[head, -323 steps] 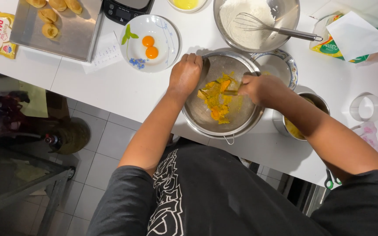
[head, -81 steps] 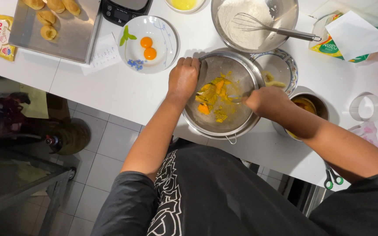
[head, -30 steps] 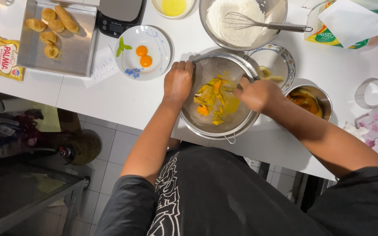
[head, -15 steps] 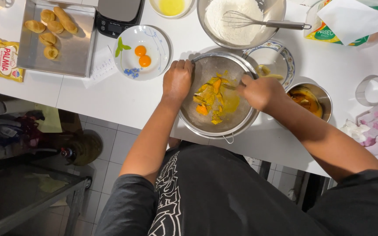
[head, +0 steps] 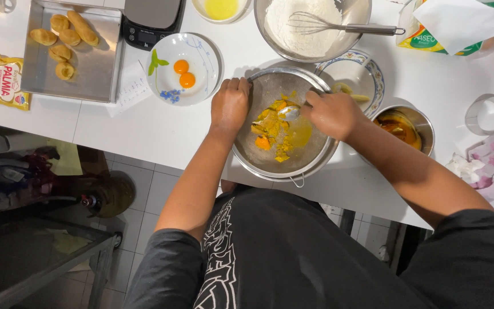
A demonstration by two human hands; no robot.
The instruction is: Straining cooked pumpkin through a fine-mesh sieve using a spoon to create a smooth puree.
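Below, white counter point(head: 144, 129) (grey-tiled floor point(head: 155, 191))

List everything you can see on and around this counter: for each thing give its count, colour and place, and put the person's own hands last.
sieve: 1, metal, counter edge, orange mash inside
spoon: 1, metal, in mash
flour bowl: 1, metal, top, holds whisk
yolk plate: 1, white, left of sieve
baking tray: 1, metal, top left, golden pastries
scale: 1, black, top
small pot: 1, metal, right
left hand: grips sieve rim
right hand: holds spoon

White counter point(head: 144, 129), baking tray point(head: 95, 71), egg-yolk plate point(head: 201, 68), sieve bowl point(head: 270, 94), flour bowl point(head: 353, 40), yellow packet point(head: 1, 80)
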